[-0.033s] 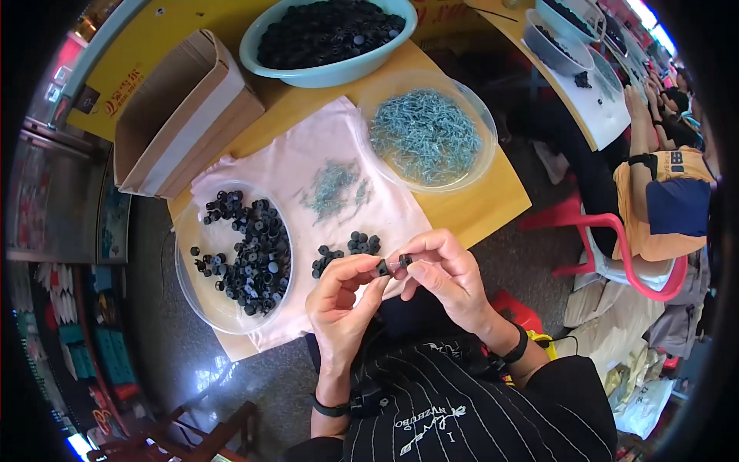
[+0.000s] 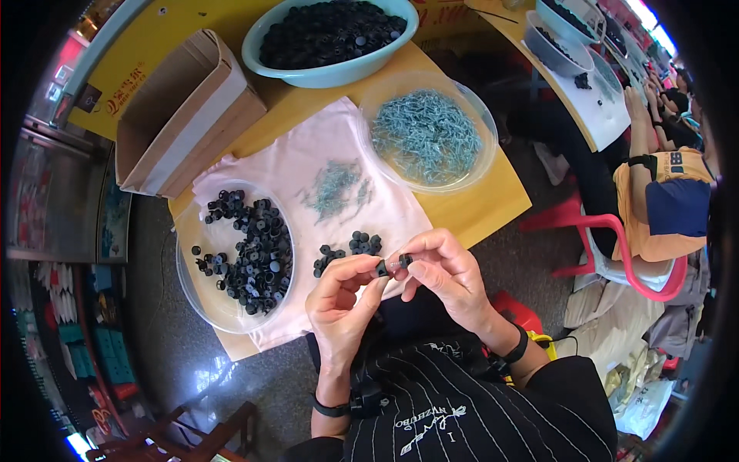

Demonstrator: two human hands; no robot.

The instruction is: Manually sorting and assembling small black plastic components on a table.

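My left hand [image 2: 340, 302] pinches a small black plastic part [image 2: 381, 268] between thumb and fingertips. Against it, my right hand [image 2: 453, 283] pinches another small black part [image 2: 405, 261]. A thin silvery piece, which looks like a small spring [image 2: 394, 264], bridges them. Just beyond my fingers, several black pieces [image 2: 363, 243] sit in little clusters on the pale pink cloth [image 2: 296, 146]. Further up the cloth lies a loose patch of small metal springs [image 2: 332, 190]. On the left, a clear round tray [image 2: 194, 296] holds many black parts [image 2: 262, 258].
Beyond the cloth, a clear round tray [image 2: 493, 138] holds a heap of springs. A pale blue basin [image 2: 331, 75] of black parts stands at the back, beside an open cardboard box [image 2: 188, 115]. To the right are a red chair [image 2: 635, 266] and another person's orange garment [image 2: 666, 208].
The two black parts between my hands look slightly closer together, with less of the silvery piece showing. My hands otherwise hold nearly the same place.
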